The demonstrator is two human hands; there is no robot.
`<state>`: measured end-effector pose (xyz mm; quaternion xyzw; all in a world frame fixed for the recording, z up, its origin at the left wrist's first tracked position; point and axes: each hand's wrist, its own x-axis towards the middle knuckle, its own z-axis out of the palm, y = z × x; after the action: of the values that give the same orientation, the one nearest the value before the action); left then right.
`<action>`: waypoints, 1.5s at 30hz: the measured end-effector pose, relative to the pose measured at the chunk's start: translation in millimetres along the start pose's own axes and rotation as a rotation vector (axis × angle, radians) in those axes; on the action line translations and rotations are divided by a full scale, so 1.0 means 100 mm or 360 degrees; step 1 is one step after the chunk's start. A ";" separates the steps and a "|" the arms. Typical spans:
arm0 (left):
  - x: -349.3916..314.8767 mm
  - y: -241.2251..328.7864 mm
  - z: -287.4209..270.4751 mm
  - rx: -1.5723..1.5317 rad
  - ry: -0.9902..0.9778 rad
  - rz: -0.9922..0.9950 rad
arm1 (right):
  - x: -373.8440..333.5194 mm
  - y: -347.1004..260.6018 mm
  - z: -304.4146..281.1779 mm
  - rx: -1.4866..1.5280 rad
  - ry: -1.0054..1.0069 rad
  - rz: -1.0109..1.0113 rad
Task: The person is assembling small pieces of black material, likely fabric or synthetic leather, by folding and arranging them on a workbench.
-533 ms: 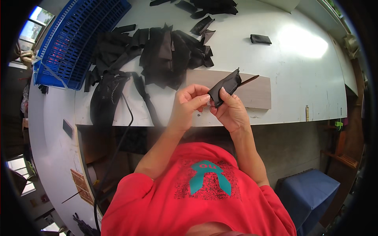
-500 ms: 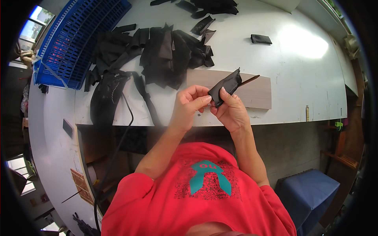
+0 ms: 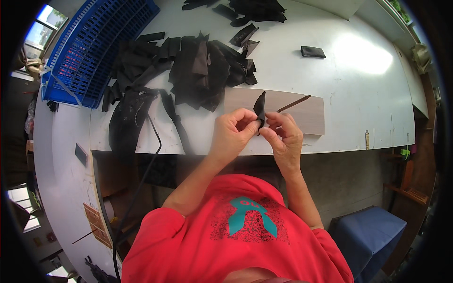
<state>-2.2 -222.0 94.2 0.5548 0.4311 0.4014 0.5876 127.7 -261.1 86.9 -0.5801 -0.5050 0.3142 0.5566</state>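
Observation:
A small black fabric piece [image 3: 260, 107], folded and pouch-like, stands nearly edge-on between my two hands over the near part of the table. My left hand [image 3: 237, 131] is closed on its left side, thumb and forefinger pinching the lower part. From the other side, my right hand [image 3: 286, 137] holds its lower right edge with bent fingers and thumb. A slim brown pointed stick [image 3: 295, 103] appears to lie on the pale wooden board [image 3: 309, 118] just beyond my right fingers. The inside of the fabric piece is hidden.
Cut black fabric pieces [image 3: 196, 70] are heaped at left centre, with another heap [image 3: 257, 10] at the far edge. A blue plastic basket [image 3: 94, 52] stands far left. One folded black piece [image 3: 313, 52] lies far right. A black cable [image 3: 153, 129] hangs over the front edge.
The black fabric piece has turned from showing its broad face to nearly edge-on. My right hand has shifted its grip lower, uncovering more of the stick, which stays on the board.

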 end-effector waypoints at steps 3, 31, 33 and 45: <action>-0.02 -0.01 0.10 0.0351 0.0165 0.0237 | 0.06 0.04 0.02 -0.0007 -0.0047 -0.0056; 0.00 -0.03 -0.06 -0.1783 -0.0876 -0.0526 | 0.00 0.18 -0.02 0.1583 -0.0472 0.0825; 0.01 0.02 -0.01 -0.1948 -0.1017 -0.0539 | 0.00 0.15 -0.05 0.1622 -0.0454 0.0679; 0.10 0.33 0.46 -0.0469 -0.0229 0.0269 | 0.18 -0.41 -0.53 0.0492 -0.0024 0.0121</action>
<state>44.8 -224.7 127.3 0.5242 0.2765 0.4675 0.6559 172.5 -266.4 139.2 -0.5037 -0.4326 0.4133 0.6231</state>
